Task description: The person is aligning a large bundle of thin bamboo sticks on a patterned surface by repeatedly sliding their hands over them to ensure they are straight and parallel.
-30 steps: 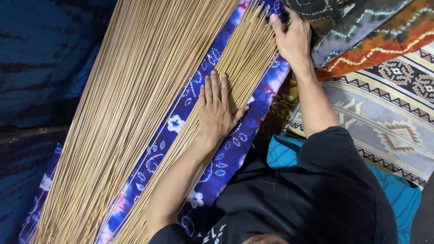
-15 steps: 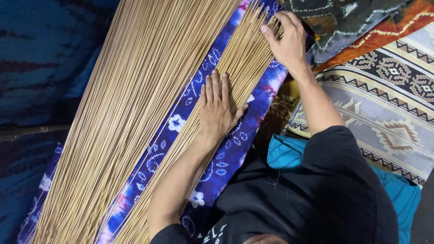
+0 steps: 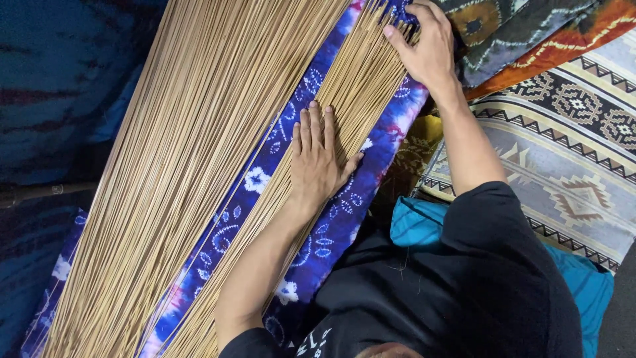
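Note:
Two fans of thin tan sticks lie on a blue-and-purple patterned cloth [image 3: 331,232]. The large fan [image 3: 179,152] fills the left side, and a narrower bundle [image 3: 361,79] runs beside it on the right. My left hand [image 3: 318,159] lies flat, palm down, on the middle of the narrower bundle, fingers straight and close together. My right hand [image 3: 427,50] is at the bundle's far end at the top, with its fingers curled over the stick tips. Black sleeves cover my upper arms.
A woven rug [image 3: 570,152] with geometric patterns lies to the right, with orange and dark patterned fabric [image 3: 523,33] above it. A teal cushion [image 3: 417,222] sits under my right arm. Dark blue fabric [image 3: 59,99] covers the left side.
My right hand has shifted slightly over the stick tips at the top. My left hand stays flat in the same spot.

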